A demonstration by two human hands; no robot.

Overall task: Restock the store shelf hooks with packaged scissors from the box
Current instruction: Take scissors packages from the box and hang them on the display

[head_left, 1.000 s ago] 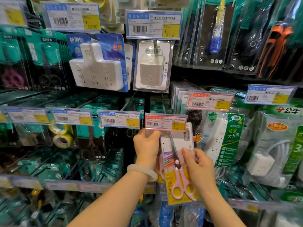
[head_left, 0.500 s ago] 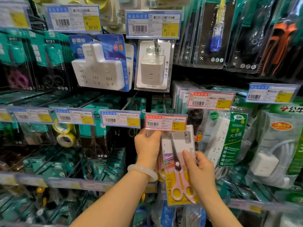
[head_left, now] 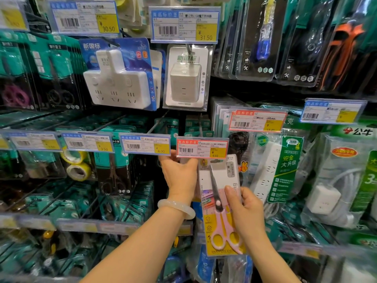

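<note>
Right now the left hand (head_left: pixel 180 176) is up by a red price tag (head_left: pixel 202 149), with its fingers tucked behind the tag, so I cannot tell if that grip is spread or pinching something. A pale bracelet (head_left: pixel 176 208) sits on that wrist. The right hand (head_left: pixel 243 209) pinches the right edge of a pack of pink scissors (head_left: pixel 221 211), thumb on the front. The pack hangs upright just under the red price tag, and its top is hidden behind the tag. To the left is a blue price tag (head_left: pixel 145 144) and packs of black scissors (head_left: pixel 113 170) beside rolls of yellow tape (head_left: pixel 77 166). Up higher hang a white plug strip (head_left: pixel 118 86) and a white cube plug (head_left: pixel 184 80). On the right are green packs with white power strips (head_left: pixel 273 170)
</note>
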